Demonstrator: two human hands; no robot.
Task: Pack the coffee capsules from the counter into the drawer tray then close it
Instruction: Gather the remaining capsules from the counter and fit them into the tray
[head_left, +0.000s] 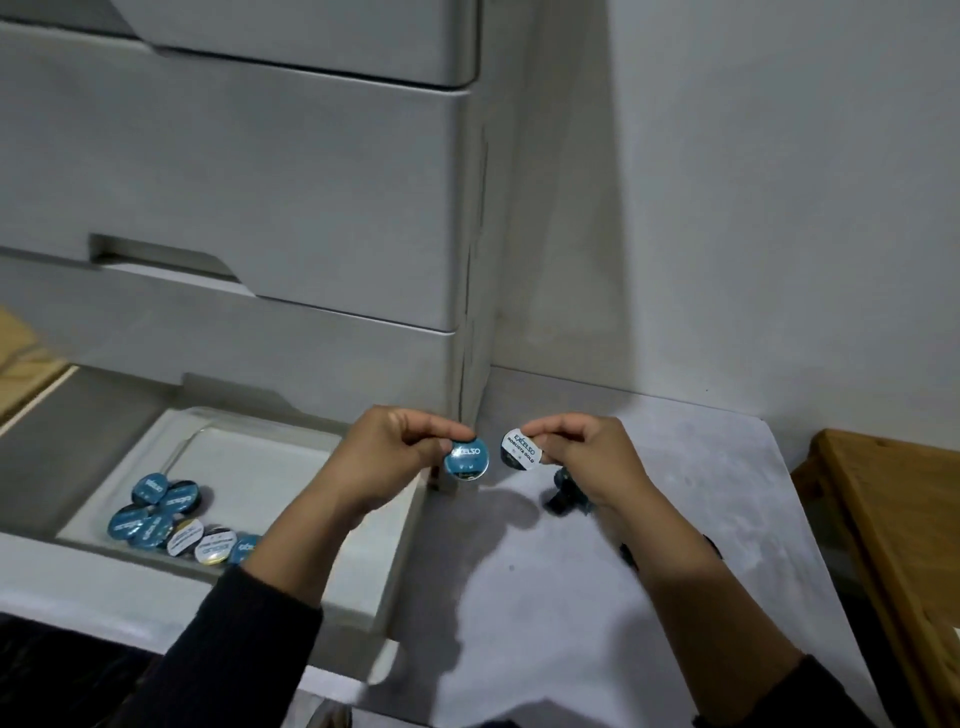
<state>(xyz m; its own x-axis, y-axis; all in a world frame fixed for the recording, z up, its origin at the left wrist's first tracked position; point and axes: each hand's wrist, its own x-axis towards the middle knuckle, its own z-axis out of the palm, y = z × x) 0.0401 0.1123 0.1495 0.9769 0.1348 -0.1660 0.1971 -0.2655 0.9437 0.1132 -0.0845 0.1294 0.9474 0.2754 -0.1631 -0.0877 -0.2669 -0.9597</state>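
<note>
Coffee capsules sit one in each of the hands: the left hand (395, 457) pinches a blue-lidded capsule (466, 459) by its rim between thumb and fingertips, and the right hand (582, 457) pinches a white-lidded capsule (521, 451) the same way, the two lids near each other but apart, both tilted toward the camera. Under and behind the right hand, at least one more dark capsule (566, 499) lies on the counter (675, 467), partly hidden by the wrist, so how many remain there I cannot tell. Below and to the left of the left hand the drawer tray (291, 447) stands pulled open, with a cluster of packed capsules (171, 519) bunched in its near-left corner, blue and white lids overlapping. Judging from this, the step in hand is carrying the held pair across into the tray. Doing it well likely means bringing both hands leftward past the tray's right wall, lowering them close to the tray floor before letting go so the capsules do not bounce or roll, and setting them beside the cluster, not on top of it. Above the hands rise the closed drawer fronts (260, 208) of the grey cabinet; right of the right hand stands a wooden edge (893, 519)
</note>
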